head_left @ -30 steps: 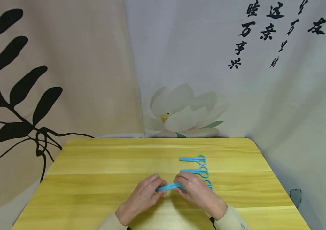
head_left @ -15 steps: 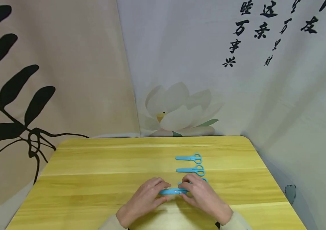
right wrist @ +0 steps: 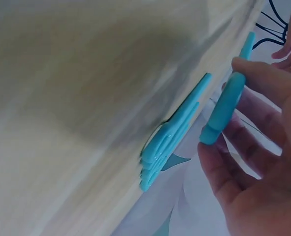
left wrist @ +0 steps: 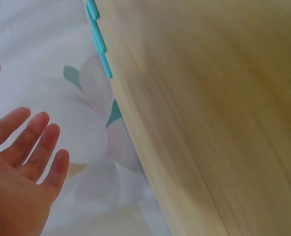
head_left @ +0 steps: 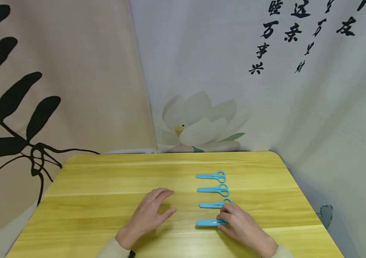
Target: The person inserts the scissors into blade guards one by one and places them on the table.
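My right hand pinches a pair of blue scissors at the handle end, with the blades pointing left. The right wrist view shows those scissors between thumb and fingers, a little off the tabletop. My left hand hovers over the table to their left, fingers apart and holding nothing. In the left wrist view that hand has its fingers spread. Beyond the held pair, three similar scissors lie in a column: the nearest pair, partly covered by my right hand, a middle pair and the farthest pair.
The wooden table has a yellow grain and rounded far corners. A hanging cloth with a flower, leaves and writing closes off the back and sides.
My left hand has let go of the scissors and drawn away to the left. My right hand has carried them nearer and to the right, below the column. The head view has shifted slightly.
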`<move>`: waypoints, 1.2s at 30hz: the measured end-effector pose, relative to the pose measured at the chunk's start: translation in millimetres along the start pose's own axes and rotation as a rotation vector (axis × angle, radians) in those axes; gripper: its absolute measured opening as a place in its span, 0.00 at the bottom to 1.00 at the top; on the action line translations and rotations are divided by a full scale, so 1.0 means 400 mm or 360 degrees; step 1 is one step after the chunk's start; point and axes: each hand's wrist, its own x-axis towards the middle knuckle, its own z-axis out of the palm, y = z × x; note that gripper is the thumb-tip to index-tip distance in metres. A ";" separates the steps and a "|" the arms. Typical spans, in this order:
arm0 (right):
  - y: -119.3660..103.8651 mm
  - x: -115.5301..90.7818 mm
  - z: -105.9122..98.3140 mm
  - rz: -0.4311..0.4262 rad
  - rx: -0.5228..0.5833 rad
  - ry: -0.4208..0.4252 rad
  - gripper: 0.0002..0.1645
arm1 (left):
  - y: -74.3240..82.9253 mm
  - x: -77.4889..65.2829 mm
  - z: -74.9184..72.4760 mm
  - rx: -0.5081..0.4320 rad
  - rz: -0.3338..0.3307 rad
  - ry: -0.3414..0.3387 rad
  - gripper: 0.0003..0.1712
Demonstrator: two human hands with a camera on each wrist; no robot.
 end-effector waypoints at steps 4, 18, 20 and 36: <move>0.004 -0.006 -0.003 0.0053 -0.0015 -0.0118 0.09 | -0.016 -0.009 -0.009 -0.0008 -0.0049 0.0008 0.31; 0.029 -0.014 0.022 0.0043 -0.0026 -0.0184 0.08 | -0.035 -0.018 -0.027 -0.0092 -0.0179 -0.0015 0.31; 0.032 -0.012 0.023 0.0074 -0.0011 -0.0220 0.07 | -0.037 -0.019 -0.029 -0.0099 -0.0191 -0.0001 0.31; 0.042 -0.007 0.025 0.0071 0.0006 -0.0112 0.13 | -0.058 -0.037 -0.044 -0.0102 -0.0251 0.0013 0.31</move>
